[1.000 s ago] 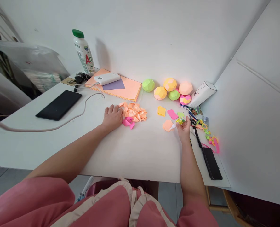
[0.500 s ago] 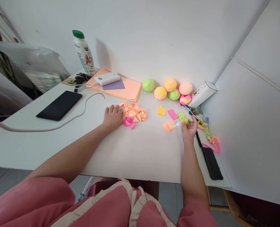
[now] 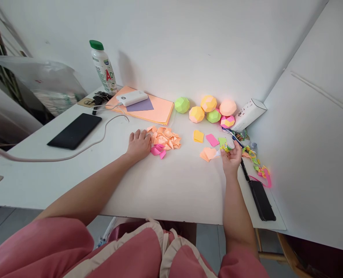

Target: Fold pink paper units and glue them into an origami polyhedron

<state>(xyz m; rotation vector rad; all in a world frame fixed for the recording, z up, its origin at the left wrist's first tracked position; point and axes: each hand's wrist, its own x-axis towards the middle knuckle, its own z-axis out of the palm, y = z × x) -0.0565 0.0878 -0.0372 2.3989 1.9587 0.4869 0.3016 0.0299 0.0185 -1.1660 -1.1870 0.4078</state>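
Note:
My left hand [image 3: 139,144] lies on the table with its fingers out, touching the left side of a heap of folded peach paper pieces [image 3: 167,138]. A few pink folded pieces [image 3: 159,150] sit at the heap's near edge. In my right hand [image 3: 232,157] is a small glue bottle [image 3: 226,146] with a yellow-green label, tilted so its white nozzle points left. The nozzle is by some peach paper pieces [image 3: 207,154]; whether it touches them I cannot tell. Yellow [image 3: 198,136], pink [image 3: 212,139] and green paper pieces [image 3: 222,141] lie just beyond.
Several faceted paper balls [image 3: 196,114] stand along the wall beside a white box [image 3: 250,114]. A black phone [image 3: 262,200] and paper scraps [image 3: 255,160] line the right edge. On the left are a tablet [image 3: 75,131], a cable, a power bank [image 3: 132,98] and a bottle [image 3: 104,69].
The view has shifted slightly. My right hand has tilted the glue bottle a little by the peach pieces; my left hand rests in the same place.

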